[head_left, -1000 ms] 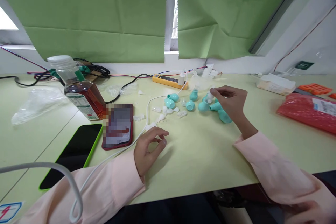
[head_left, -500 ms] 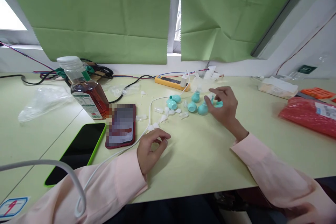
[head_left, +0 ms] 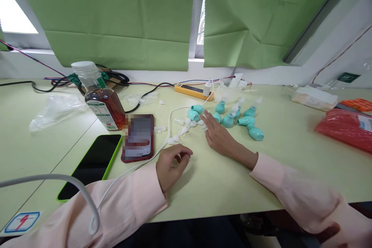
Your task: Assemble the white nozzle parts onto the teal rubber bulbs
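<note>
My left hand (head_left: pixel 171 166) rests on the table, thumb and forefinger curled together in a loop with nothing visible between them. My right hand (head_left: pixel 217 133) stretches over the small parts, fingers extended and apart from the thumb, partly covering a clear piece (head_left: pixel 204 128) and a teal bulb (head_left: pixel 216 117). Several teal squeeze bulbs stand with translucent pointed tips fitted, such as the upright bulb (head_left: pixel 228 120). Bare bulbs lie on their sides at the right, one being the nearest bulb (head_left: pixel 256 133); two more bare bulbs (head_left: pixel 193 115) lie at the left. Small white tips (head_left: pixel 184 130) are scattered between my hands.
A bottle of amber liquid (head_left: pixel 106 108), a red-cased phone (head_left: pixel 138 139) and a green-edged phone (head_left: pixel 91 164) stand or lie at left. A white cable (head_left: pixel 170 122) crosses the table from a yellow power strip (head_left: pixel 190 91). At right are a tissue pack (head_left: pixel 314 99) and red package (head_left: pixel 343 128).
My right hand has moved left from the tipped bulbs to the small parts, its fingers straightening. The bulbs at right are now uncovered. My left hand stays on the table; the view has shifted slightly.
</note>
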### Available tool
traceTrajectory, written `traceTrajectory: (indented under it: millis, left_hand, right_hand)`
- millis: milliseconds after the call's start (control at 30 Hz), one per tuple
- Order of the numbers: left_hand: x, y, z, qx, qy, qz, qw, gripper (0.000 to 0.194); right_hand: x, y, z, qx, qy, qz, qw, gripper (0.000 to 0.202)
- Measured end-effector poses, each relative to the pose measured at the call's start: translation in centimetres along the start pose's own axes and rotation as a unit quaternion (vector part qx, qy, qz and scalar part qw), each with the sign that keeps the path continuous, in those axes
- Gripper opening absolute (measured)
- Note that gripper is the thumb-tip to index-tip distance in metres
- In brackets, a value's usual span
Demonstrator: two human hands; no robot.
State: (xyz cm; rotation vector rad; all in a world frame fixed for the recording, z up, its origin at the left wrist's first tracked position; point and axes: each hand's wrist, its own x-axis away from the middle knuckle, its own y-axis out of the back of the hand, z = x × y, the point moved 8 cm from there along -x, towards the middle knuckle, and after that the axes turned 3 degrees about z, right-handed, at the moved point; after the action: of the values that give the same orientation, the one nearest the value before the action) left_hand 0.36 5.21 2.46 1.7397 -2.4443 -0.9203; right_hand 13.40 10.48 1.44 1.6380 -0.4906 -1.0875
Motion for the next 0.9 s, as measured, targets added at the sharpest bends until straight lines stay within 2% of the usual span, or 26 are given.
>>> traceTrajectory:
  millis: [233,400,567,667,767,833,900]
  left_hand:
    - [0.2,-0.1,1.0,-0.017,0.031,-0.003,0.999,0.014]
    - [0.0,-0.2,1.7,0.0,0.065,-0.006,0.998,0.014]
    - [-0.1,-0.1,2.7,0.064,0.111,-0.011,0.992,0.036]
    - [-0.1,-0.4,3.2,0.08,0.123,-0.005,0.989,0.037]
    - [-0.1,-0.6,3.5,0.115,0.129,-0.002,0.985,0.031]
    - [0.0,-0.6,3.5,0.131,0.134,-0.012,0.982,0.027]
    - [0.0,-0.3,3.6,0.119,0.143,-0.031,0.982,0.022]
  right_hand:
    - [0.2,0.3,-0.2,0.029,-0.013,0.013,0.999,0.037]
    - [0.5,1.4,1.1,-0.008,0.021,-0.026,0.999,0.024]
    - [1.7,3.9,4.2,-0.187,0.095,-0.125,0.97,0.025]
    - [2.1,4.4,5.5,-0.252,0.119,-0.131,0.951,0.027]
    - [2.2,4.6,5.9,-0.288,0.14,-0.127,0.939,0.028]
    - [1.9,4.5,5.4,-0.291,0.139,-0.12,0.939,0.034]
    - [1.2,4.0,4.4,-0.259,0.118,-0.107,0.953,0.043]
